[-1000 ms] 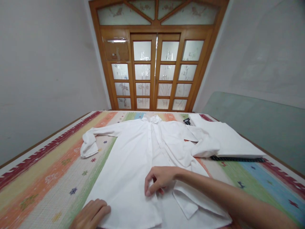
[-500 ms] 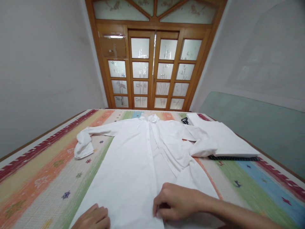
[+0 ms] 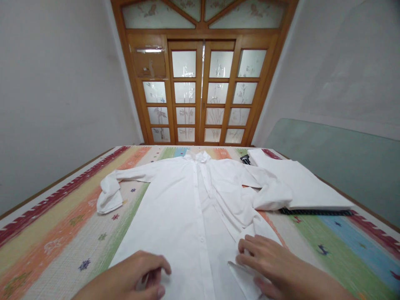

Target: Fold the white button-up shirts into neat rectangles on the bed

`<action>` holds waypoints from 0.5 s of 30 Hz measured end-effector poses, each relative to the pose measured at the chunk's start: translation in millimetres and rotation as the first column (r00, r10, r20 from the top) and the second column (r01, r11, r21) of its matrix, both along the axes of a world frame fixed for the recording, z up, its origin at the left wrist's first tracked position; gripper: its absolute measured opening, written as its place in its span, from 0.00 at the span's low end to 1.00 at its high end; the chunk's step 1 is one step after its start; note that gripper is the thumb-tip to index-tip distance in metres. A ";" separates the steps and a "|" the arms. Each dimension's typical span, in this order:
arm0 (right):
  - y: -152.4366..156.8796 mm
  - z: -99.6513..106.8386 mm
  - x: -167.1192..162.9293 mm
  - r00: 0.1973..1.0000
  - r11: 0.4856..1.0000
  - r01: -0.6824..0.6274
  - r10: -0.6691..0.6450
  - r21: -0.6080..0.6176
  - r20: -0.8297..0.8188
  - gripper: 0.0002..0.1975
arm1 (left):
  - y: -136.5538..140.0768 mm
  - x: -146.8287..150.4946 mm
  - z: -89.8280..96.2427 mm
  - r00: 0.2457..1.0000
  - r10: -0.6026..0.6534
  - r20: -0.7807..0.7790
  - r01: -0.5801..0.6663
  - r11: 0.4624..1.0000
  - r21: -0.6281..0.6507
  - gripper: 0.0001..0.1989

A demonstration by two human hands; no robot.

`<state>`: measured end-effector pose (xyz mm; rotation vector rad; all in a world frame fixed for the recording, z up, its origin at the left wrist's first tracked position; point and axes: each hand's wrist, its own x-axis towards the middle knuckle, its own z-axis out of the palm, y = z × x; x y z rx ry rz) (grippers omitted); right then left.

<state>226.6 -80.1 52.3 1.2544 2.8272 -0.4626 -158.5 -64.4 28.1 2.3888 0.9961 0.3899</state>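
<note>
A white shirt (image 3: 175, 216) lies spread over the striped cover (image 3: 59, 237), from the bottom edge of the frame up to its middle. Both hands are over its near end: the left hand (image 3: 139, 273) at lower left, above the shirt's left edge, and the right hand (image 3: 268, 260) at lower right, by the loose front edge. The shirt's long axis runs up the frame, with the collar (image 3: 196, 156) pointing away towards the glazed doors (image 3: 201, 91). One sleeve (image 3: 111, 193) reaches out left; the other is bunched at right, against the folded white cloth (image 3: 309, 185).

The left hand is loosely curled, thumb and forefinger apart with nothing between them. The right hand's fingers bend over a turned-back corner of the shirt; whether they pinch it, I cannot tell.
</note>
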 end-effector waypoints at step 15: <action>-17.4 -28.7 9.3 0.879 0.742 0.299 0.031 0.600 -0.476 0.07 | 145.4 181.6 -6.1 0.689 0.664 0.290 -0.031 0.428 -0.903 0.39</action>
